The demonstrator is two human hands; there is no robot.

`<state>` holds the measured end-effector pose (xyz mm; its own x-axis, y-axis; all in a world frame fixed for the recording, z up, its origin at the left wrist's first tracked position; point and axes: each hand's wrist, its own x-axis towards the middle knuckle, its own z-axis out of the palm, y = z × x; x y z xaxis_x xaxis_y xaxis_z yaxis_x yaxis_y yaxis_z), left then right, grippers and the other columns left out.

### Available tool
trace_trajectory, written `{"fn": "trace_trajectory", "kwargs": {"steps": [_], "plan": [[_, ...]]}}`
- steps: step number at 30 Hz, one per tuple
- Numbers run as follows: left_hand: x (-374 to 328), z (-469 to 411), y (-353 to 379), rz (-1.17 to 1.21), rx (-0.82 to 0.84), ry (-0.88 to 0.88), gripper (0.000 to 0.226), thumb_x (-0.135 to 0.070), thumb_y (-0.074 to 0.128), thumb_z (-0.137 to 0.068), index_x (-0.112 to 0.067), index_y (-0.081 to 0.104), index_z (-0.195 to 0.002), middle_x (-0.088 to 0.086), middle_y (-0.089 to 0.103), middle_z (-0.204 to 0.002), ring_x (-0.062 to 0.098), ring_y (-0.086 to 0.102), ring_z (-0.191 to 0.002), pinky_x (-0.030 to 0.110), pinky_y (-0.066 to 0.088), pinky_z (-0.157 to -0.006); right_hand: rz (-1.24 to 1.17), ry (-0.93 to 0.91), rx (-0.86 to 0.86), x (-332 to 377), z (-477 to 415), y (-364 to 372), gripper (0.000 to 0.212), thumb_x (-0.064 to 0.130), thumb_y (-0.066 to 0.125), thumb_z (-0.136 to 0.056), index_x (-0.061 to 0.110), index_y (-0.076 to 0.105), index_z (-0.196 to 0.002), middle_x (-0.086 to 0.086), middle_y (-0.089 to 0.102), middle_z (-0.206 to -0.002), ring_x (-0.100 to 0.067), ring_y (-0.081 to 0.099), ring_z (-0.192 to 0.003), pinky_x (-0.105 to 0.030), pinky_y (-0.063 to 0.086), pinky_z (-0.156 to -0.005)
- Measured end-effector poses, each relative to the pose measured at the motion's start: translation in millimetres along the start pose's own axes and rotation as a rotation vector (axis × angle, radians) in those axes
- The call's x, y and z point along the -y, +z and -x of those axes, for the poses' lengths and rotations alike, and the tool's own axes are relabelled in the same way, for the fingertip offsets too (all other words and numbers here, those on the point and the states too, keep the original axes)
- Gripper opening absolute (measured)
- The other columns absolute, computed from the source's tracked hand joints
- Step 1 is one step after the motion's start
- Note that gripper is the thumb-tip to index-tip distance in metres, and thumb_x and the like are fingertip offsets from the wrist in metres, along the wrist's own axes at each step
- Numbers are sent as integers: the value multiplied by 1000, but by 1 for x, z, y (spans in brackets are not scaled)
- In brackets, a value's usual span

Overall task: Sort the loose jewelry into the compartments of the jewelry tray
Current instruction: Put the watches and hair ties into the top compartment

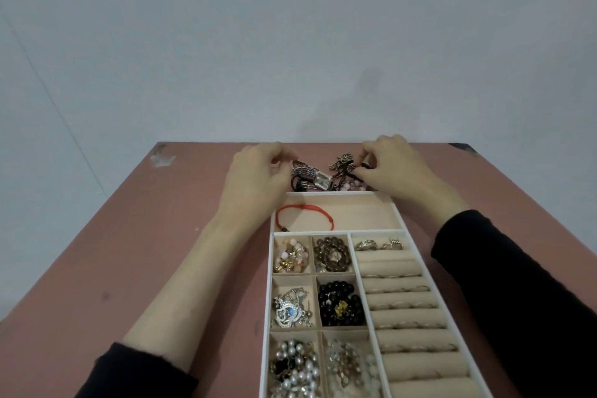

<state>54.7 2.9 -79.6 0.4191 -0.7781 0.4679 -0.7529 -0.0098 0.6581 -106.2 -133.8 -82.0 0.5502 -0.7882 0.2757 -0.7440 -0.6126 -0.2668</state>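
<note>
A white jewelry tray [269, 268] with beige lining lies on the pink table. Its far long compartment holds a red cord bracelet [303, 208]. Small left compartments hold beads, pendants and pearls; the right side has ring rolls with rings [366, 244]. Beyond the tray's far edge sits a pile of loose jewelry [318, 176], with a silver watch and dark chains. My left hand [255, 178] curls its fingers at the pile's left side, pinching the watch band. My right hand [397, 168] pinches a dark chain piece [344, 165] at the pile's right side.
The pink table [161, 236] ends at a pale wall just behind the pile. A scuffed white patch [163, 158] marks the far left corner. Black sleeves cover both forearms near the camera.
</note>
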Motion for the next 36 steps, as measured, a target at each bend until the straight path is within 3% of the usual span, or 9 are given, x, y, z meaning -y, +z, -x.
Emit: {"fn": "trace_trajectory", "kwargs": {"steps": [5, 9, 12, 16, 19, 23, 28, 32, 36], "plan": [[-1, 0, 1, -12, 4, -4, 24, -10, 51, -86, -18, 71, -95, -1, 71, -98, 16, 60, -96, 29, 46, -84, -28, -19, 82, -6, 5, -4, 7, 29, 60, -79, 29, 63, -73, 11, 53, -70, -24, 52, -92, -35, 45, -78], [-2, 0, 0, -12, 2, 2, 24, -11, 51, -86, -18, 71, -95, 1, 71, -99, 19, 59, -98, 35, 47, -88, 3, -32, 109, -6, 8, -4, 8, 39, 66, -76, 32, 64, -73, 4, 55, -82, -18, 46, -92, -34, 40, -80], [-3, 0, 1, -17, 4, 12, 23, -11, 51, -86, -17, 71, -95, 1, 71, -98, 18, 59, -98, 35, 47, -88, 23, -31, 88, -4, 9, -5, 4, 31, 67, -78, 28, 68, -75, 6, 50, -79, -17, 44, -95, -34, 40, -83], [-3, 0, 0, -18, 11, 16, 24, -10, 51, -86, -16, 71, -97, 1, 71, -100, 17, 60, -99, 31, 46, -87, -242, 51, -128, -1, 10, -11, 9, 19, 65, -82, 16, 72, -78, 5, 54, -72, -18, 55, -79, -29, 43, -69], [4, -2, 3, -70, 66, 6, 21, -13, 54, -86, -17, 72, -97, -2, 71, -98, 17, 59, -97, 30, 45, -86, -468, 101, -374, 2, 12, -15, 8, 19, 62, -85, 15, 69, -82, -5, 63, -84, -12, 53, -72, -10, 38, -62], [15, -10, 6, -122, 175, -67, 13, -26, 61, -87, -20, 71, -93, -4, 68, -87, 16, 60, -89, 27, 46, -79, -540, 51, -547, 8, 19, -11, 6, 17, 61, -86, 19, 64, -81, -1, 61, -85, -2, 50, -69, -3, 34, -63], [18, -27, 14, -165, 353, -134, 22, -36, 69, -80, -18, 72, -90, -1, 66, -82, 11, 57, -80, 22, 42, -71, -430, -23, -574, 8, 20, -4, 7, 17, 60, -85, 15, 65, -81, -3, 59, -81, -19, 55, -76, -25, 43, -70], [16, -36, 17, -192, 431, -160, 24, -30, 73, -76, -21, 58, -60, -4, 58, -65, 8, 51, -64, 18, 37, -54, -427, -53, -546, 10, 25, -2, 8, 16, 59, -86, 13, 65, -82, -4, 59, -81, -21, 55, -80, -31, 46, -72], [14, -35, 15, -133, 373, -129, 17, -22, 66, -81, -14, 57, -69, 2, 62, -71, 14, 51, -65, 16, 37, -50, -416, -77, -533, 11, 27, -3, 9, 18, 58, -88, 13, 65, -83, -4, 59, -82, -20, 55, -80, -37, 48, -73]]}}
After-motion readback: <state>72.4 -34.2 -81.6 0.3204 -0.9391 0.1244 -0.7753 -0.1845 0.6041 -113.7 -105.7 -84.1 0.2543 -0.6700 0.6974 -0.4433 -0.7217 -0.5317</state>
